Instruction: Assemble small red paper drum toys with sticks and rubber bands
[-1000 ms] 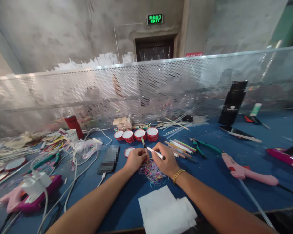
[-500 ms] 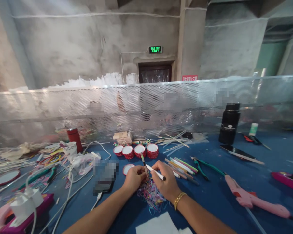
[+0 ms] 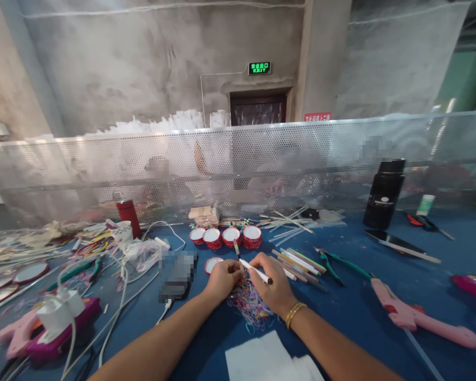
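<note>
Shifted since the earlier frame: camera view, more of the white sheets [image 3: 262, 357] now showing; hands and pen similarly arranged. Left hand [image 3: 223, 280]: reaching inward, fingertips pinched on a narrow strip [image 3: 236, 248]. Right hand [image 3: 273, 283]: fingers closed round a white pen [image 3: 257, 271], its tip at the strip. Strip: projecting beyond the left fingertips, towards the red-sided discs [image 3: 230, 234]. Coloured bands [image 3: 250, 307]: heaped between the hands.

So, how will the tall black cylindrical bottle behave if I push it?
The tall black cylindrical bottle would probably tip if pushed near its top, being much taller than wide. Once fallen, its round body might roll.
</note>
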Demonstrator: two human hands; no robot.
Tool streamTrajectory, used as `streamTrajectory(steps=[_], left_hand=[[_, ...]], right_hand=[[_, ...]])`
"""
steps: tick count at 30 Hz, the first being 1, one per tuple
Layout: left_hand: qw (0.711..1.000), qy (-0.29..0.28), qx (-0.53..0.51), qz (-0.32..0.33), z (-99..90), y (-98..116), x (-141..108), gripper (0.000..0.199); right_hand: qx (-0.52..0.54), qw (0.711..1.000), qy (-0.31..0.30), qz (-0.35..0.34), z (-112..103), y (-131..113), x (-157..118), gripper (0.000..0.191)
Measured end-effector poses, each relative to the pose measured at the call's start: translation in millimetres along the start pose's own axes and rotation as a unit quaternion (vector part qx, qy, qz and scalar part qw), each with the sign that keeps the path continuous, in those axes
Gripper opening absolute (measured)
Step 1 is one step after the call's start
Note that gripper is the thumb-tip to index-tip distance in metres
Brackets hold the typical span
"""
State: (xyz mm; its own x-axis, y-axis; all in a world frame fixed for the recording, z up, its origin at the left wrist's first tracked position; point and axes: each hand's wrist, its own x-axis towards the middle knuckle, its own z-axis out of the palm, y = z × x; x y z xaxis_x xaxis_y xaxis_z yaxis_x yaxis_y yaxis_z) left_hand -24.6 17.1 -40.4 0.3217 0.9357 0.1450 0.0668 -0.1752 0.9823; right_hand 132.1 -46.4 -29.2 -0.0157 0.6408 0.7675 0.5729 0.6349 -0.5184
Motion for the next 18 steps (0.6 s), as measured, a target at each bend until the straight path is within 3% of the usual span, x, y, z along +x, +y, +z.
streamTrajectory(steps=[5,11,18], left_hand=[[1.000,-0.006,0.004,-0.001,0.1,-3.5,1.7,0.022],[1.000,-0.008,-0.002,0.005,-1.1,-8.2,3.2,0.022],[1.000,-0.009,-0.007,-0.006,0.4,0.3,0.0,0.023]], right_hand=[[-0.011,1.000,0.011,0.024,-1.6,-1.1,0.5,0.012],[-0.008,1.000,-0.005,0.008,-1.7,-1.4,2.4,0.011],[-0.006,1.000,0.009,0.013,-1.7,-1.1,2.0,0.011]])
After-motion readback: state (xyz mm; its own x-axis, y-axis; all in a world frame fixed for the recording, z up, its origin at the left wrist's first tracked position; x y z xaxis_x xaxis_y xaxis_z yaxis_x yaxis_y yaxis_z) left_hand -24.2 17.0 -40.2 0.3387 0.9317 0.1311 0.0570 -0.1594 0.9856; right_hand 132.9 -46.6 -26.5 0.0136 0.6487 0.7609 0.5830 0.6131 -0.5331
